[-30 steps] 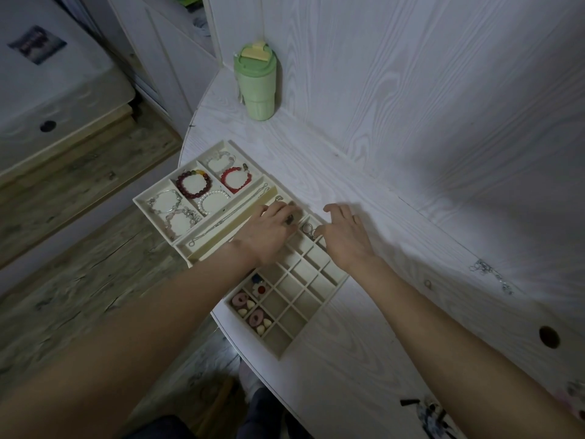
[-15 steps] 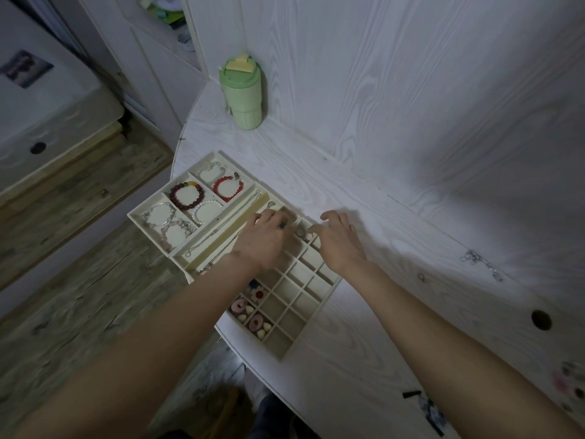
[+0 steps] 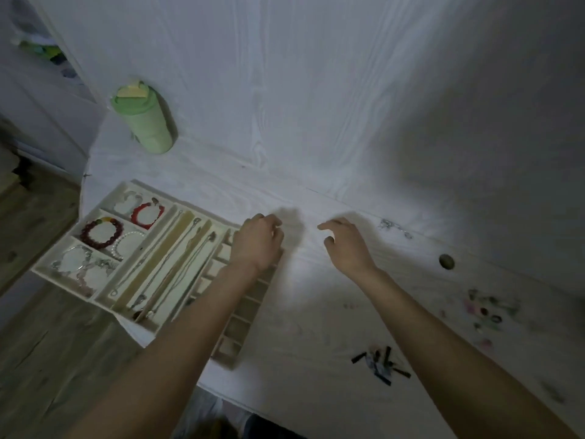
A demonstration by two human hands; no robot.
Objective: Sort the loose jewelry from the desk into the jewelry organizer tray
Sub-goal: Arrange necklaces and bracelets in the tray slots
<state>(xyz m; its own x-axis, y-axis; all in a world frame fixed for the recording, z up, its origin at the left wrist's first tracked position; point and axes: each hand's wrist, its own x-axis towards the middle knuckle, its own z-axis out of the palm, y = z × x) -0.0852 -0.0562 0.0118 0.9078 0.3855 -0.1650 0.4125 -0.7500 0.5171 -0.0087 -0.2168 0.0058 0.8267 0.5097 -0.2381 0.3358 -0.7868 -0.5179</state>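
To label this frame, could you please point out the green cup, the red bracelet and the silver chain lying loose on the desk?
green cup (image 3: 148,128), head view, side wall.
red bracelet (image 3: 139,213), head view, left beads.
silver chain (image 3: 390,224), head view, bunched links.

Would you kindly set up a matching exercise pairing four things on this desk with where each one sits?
Things:
1. green cup
2. red bracelet
3. silver chain
4. black clips

Places:
A. near desk edge, beside the right forearm
B. far left corner, by the wall
C. a tray compartment
D. loose by the wall, beyond the right hand

Pairs: 1-B, 2-C, 3-D, 4-A
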